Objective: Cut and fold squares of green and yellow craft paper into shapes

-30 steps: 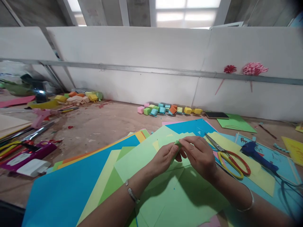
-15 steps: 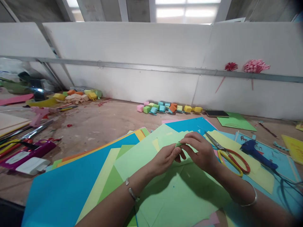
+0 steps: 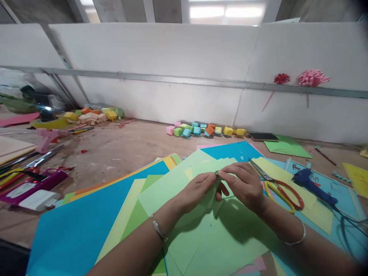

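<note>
Both hands meet above the light green paper sheets (image 3: 230, 245). Between the thumb and fingertips of my left hand (image 3: 199, 189) is a small green paper piece (image 3: 216, 173), mostly hidden by the fingers. My right hand (image 3: 244, 184) pinches the same piece from the right, with its fingers curled. Scissors (image 3: 277, 188) with yellow and red handles lie just right of my right hand, on pale yellow paper (image 3: 313, 214). A blue glue gun (image 3: 313, 186) rests farther right on a light blue sheet.
Small coloured paper cubes (image 3: 197, 131) line up near the wall, beside a dark phone (image 3: 263, 137). At the left are a pink glue gun (image 3: 46, 140), a purple device (image 3: 34, 188) and a white adapter (image 3: 39, 200). A large blue sheet (image 3: 80, 226) spreads at front left.
The small green piece shows less between the fingertips. My right hand's fingers have lowered and curled slightly, and my left hand has turned a little.
</note>
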`<state>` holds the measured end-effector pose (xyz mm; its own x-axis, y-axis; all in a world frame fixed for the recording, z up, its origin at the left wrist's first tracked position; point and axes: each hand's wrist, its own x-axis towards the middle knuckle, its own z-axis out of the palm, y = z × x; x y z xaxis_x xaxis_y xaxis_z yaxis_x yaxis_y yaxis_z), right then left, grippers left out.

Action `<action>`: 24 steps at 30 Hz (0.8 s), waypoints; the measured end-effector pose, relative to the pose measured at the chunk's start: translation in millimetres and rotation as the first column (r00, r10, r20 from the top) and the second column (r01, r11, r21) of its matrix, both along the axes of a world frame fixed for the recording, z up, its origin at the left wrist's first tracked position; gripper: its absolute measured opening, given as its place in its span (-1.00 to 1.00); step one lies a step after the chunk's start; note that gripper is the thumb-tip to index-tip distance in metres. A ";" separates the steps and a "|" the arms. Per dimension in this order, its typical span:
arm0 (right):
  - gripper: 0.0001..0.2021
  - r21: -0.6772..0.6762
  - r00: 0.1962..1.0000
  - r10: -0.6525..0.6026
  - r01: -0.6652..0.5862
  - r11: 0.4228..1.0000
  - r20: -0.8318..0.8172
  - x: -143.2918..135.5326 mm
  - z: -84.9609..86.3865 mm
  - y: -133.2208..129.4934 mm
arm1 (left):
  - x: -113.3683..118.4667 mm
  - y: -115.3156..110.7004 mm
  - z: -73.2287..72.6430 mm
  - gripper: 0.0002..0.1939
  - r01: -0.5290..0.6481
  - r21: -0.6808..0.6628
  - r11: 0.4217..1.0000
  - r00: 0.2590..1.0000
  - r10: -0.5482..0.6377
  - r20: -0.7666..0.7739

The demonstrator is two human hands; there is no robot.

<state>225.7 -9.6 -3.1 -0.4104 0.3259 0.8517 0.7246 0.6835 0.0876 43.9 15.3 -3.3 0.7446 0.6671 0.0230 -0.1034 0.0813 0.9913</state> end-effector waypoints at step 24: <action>-0.83 -0.729 0.895 -0.036 -0.338 0.595 -0.444 0.4 22.1 -1.3 | 1.4 2.0 -0.2 -0.47 0.091 0.251 0.964 0.985 -0.051 -0.163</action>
